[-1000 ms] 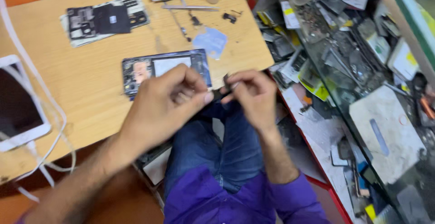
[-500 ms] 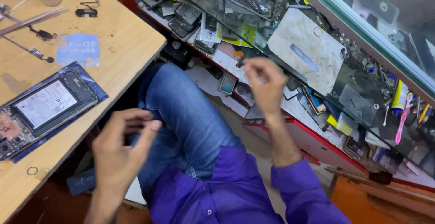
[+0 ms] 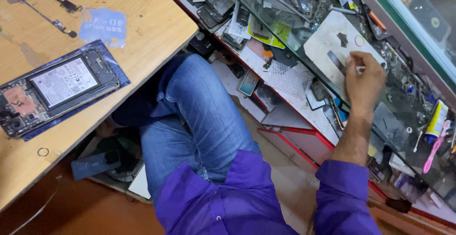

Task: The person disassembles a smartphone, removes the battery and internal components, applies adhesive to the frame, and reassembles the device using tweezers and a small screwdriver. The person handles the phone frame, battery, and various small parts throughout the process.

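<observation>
The right hand (image 3: pixel 363 80) pinches a small pale part over a grey plate (image 3: pixel 332 45) on the cluttered glass counter (image 3: pixel 403 40). The left hand is out of view. The opened phone (image 3: pixel 57 90) lies near the tabletop (image 3: pixel 156 26) edge, well apart.

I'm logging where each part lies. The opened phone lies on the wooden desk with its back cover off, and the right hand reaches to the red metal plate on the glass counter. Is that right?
Not quite: the metal plate is white-grey, not red. The head view shows the right hand reaching to it on the glass counter. The opened phone does lie on the wooden desk, back cover off.
</observation>
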